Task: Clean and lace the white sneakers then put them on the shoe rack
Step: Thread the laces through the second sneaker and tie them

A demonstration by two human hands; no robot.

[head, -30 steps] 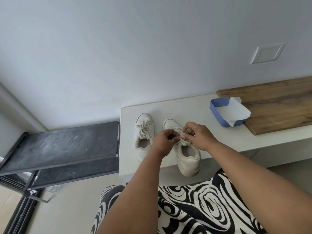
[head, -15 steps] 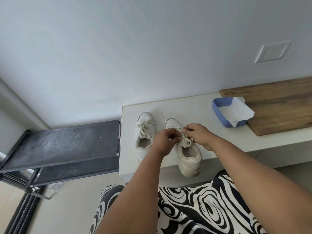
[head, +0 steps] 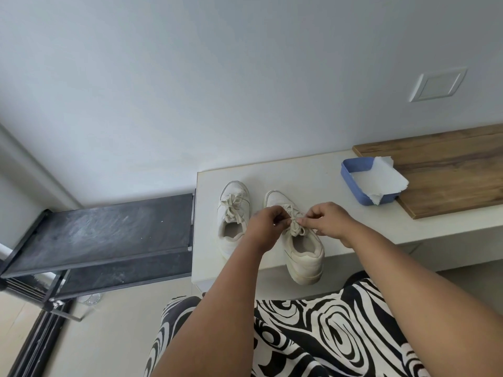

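The scene is lit evenly by soft, diffuse light, and the source itself cannot be seen. The wall [head: 245, 77] is rendered pale grey, darkening slightly toward the upper corners. Only faint, soft-edged shadows are cast. No glare is seen. Straight lines are bowed near the frame edges by the wide-angle lens. Focus is held throughout, without motion blur.

Two sneakers are sitting on the surface [head: 313, 172]: the left sneaker [head: 231, 213] at 9 o'clock of the right sneaker [head: 302, 248]. Two hands are showing, the left hand [head: 265, 225] and right hand [head: 328, 221]. One blue tray [head: 353, 170] is lying at 2 o'clock, holding one paper [head: 378, 183]. One board [head: 446, 170], one rack [head: 103, 232] and one wall plate [head: 437, 84] are showing.
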